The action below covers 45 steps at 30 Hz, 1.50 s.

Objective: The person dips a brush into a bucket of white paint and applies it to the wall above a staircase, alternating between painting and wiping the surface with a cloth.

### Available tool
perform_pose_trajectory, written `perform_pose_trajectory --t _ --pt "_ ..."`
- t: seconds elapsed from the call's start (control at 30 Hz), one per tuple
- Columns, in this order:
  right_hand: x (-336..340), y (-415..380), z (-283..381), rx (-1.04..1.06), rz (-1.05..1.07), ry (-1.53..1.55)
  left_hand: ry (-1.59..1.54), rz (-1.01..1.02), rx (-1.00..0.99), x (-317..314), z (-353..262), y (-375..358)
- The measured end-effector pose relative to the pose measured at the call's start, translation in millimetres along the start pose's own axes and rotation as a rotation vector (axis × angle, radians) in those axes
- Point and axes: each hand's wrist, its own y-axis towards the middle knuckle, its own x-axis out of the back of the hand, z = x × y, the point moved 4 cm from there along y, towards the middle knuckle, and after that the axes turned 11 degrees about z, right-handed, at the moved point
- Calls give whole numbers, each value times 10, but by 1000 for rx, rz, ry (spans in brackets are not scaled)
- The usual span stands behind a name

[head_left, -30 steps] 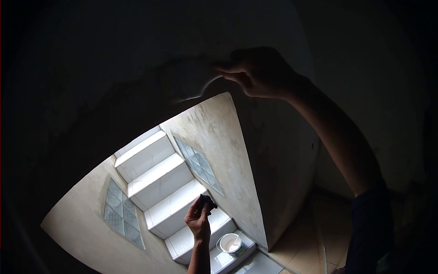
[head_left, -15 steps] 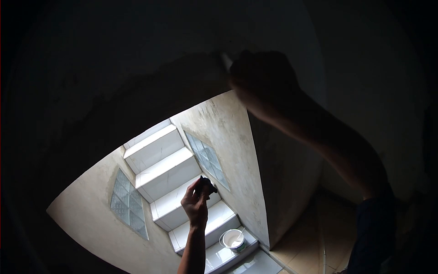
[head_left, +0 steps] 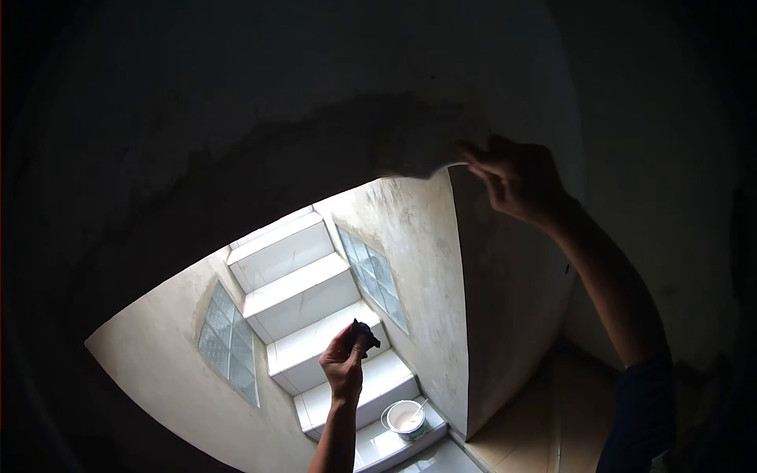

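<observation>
My right hand point(head_left: 516, 180) is raised at the upper right, its fingers closed on a thin, flat scraper point(head_left: 426, 172). The scraper lies along the lower edge of the dark wall point(head_left: 260, 189), near the corner of the opening; most of it is in shadow. A darker, patchy band runs across the wall above that edge. Lower down, in front of the bright stairs, my left hand point(head_left: 343, 366) pinches a small, black, crumpled rag point(head_left: 365, 337) between thumb and fingers.
White tiled stairs point(head_left: 303, 315) rise beyond the opening, with glass-block windows point(head_left: 229, 343) in the walls on both sides. A white bucket point(head_left: 405, 418) with pale contents and a stick stands on a low step. Tan floor tiles point(head_left: 520, 418) show at lower right.
My right hand has moved right and down along the wall edge with the scraper. My left hand has shifted slightly right and down, still holding the black rag.
</observation>
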Motion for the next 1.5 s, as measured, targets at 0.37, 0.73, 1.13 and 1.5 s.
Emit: perform_pose_trajectory --t 0.37,0.73,1.13,1.5 --pt "359 199 -146 -326 308 -411 9 -21 23 -21 182 -52" --pt "603 1247 1380 124 -33 -62 -100 83 83 -145 137 20" --pt "26 63 -410 -521 1 209 16 22 111 92 296 -9" --pt "-1233 -2830 1418 -678 120 349 -135 175 22 -754 376 264"
